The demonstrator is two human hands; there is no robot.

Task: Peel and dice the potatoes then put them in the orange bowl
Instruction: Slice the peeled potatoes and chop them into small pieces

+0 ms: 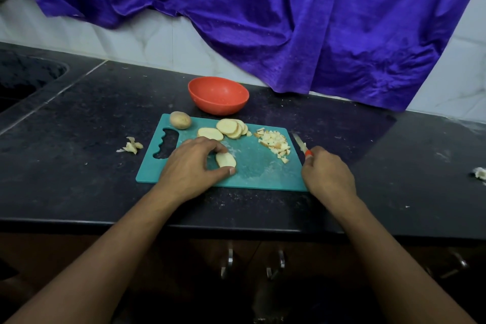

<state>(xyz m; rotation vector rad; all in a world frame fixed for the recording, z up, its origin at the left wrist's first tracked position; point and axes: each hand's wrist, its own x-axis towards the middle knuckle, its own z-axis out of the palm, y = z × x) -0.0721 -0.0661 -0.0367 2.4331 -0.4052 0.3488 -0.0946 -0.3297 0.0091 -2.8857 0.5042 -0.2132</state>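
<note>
- We see the left grip (pixel 194 163) over the middle of the teal cutting board (pixel 252 169). Its fingers are curled and pinch one potato slice (pixel 225 160) between thumb and forefinger.
- The potato slice lies flat on the board, cut face up. It shows at the right side of the left grip, inside the arc of thumb and forefinger.
- The right grip (pixel 327 173) sits at the right edge of the board, wrapped tightly around the orange handle of a knife (pixel 300 143).
- The knife blade points away from the person and lies just beyond the board's right edge, with bits of potato stuck to it. The blade is well apart from the pinched slice.
- Diced pieces (pixel 274 143) form a loose heap on the right part of the board, between the pinched slice and the knife.
- A fan of slices (pixel 232 127) lies at the far edge of the board, with one larger slice (pixel 210 133) touching its left side, just beyond the left grip.
- A whole potato (pixel 180 120), skin on, rests on the far left corner of the board, above the handle cutout.
- The orange bowl (pixel 218 95) stands upright on the black table (pixel 79 139), just behind the board.
- Peel scraps (pixel 132 146) lie on the table left of the board. Another scrap (pixel 479 173) lies far right.
- A purple cloth (pixel 263 21) hangs over the tiled wall behind the table.
</note>
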